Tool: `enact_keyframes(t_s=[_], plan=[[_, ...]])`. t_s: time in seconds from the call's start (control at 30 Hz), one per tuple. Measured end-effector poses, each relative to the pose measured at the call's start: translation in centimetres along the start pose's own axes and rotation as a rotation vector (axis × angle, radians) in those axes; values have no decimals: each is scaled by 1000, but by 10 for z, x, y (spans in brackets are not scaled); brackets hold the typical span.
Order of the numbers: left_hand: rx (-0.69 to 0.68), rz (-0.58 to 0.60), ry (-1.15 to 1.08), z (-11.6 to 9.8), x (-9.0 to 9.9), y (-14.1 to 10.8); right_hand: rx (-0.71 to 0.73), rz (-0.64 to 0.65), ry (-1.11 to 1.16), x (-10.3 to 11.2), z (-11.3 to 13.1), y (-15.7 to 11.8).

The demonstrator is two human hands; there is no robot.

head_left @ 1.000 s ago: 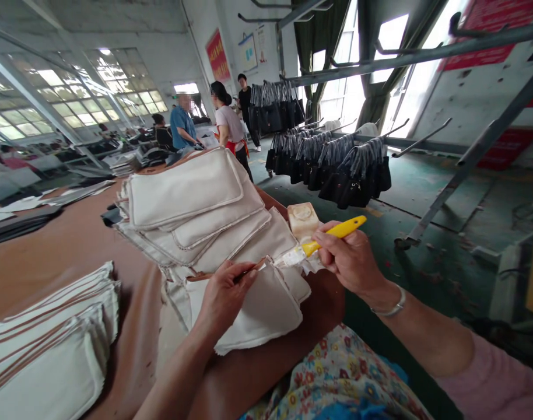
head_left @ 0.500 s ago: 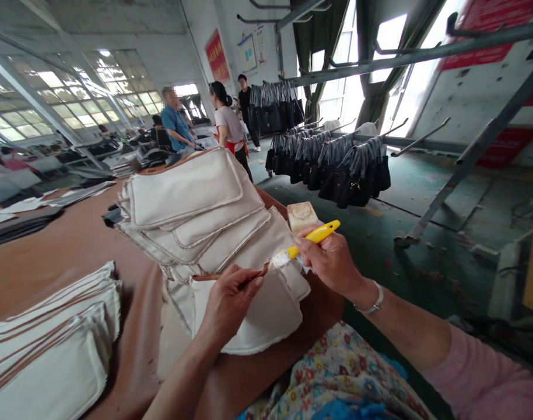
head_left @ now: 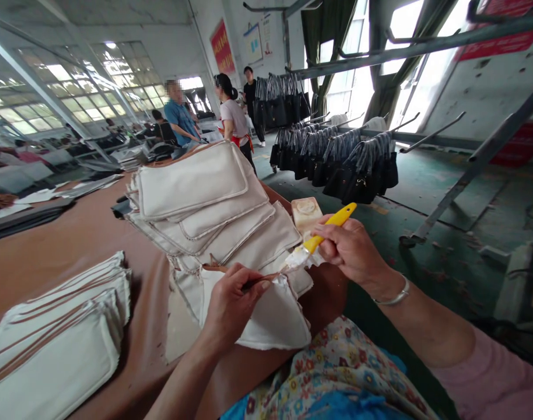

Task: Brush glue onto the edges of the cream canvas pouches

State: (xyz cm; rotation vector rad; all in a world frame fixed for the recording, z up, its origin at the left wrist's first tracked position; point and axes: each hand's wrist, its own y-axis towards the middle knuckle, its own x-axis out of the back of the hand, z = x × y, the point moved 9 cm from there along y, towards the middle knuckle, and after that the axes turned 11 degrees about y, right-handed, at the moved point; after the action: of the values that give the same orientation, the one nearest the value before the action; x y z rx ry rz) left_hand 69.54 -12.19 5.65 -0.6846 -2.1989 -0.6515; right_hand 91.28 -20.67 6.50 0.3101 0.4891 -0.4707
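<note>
My right hand (head_left: 351,248) is closed round a brush (head_left: 330,227) with a yellow handle; its bristles are coated in something white and touch the brown top edge of a cream fabric piece (head_left: 273,318). Pinched between the thumb and fingers of my left hand (head_left: 235,297) is that same brown edge. White paste shows on the edge between the hands. Behind them lies an overlapping stack of cream pieces (head_left: 192,181). A small whitish container (head_left: 305,213) stands just beyond my right hand.
More cream pieces with brown edges (head_left: 65,344) lie at the left of the brown-covered table (head_left: 148,291). Dark bags (head_left: 358,181) hang from a metal rack (head_left: 476,157) on the right. Several people, one in a blue shirt (head_left: 179,119), are in the background.
My right hand and the brush have moved slightly right in view, the handle now tilted more steeply. More white paste shows on the brown edge. The whole view has shifted a little.
</note>
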Motion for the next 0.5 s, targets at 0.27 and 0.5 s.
enact_keyframes(t_s=[0.27,0.5], plan=[[-6,-7,23,-12,9,-11,-107,-22,161,-1,-13,-16],[-408,30,37,-78,68,-22,21,-131,336,32,16,-14]])
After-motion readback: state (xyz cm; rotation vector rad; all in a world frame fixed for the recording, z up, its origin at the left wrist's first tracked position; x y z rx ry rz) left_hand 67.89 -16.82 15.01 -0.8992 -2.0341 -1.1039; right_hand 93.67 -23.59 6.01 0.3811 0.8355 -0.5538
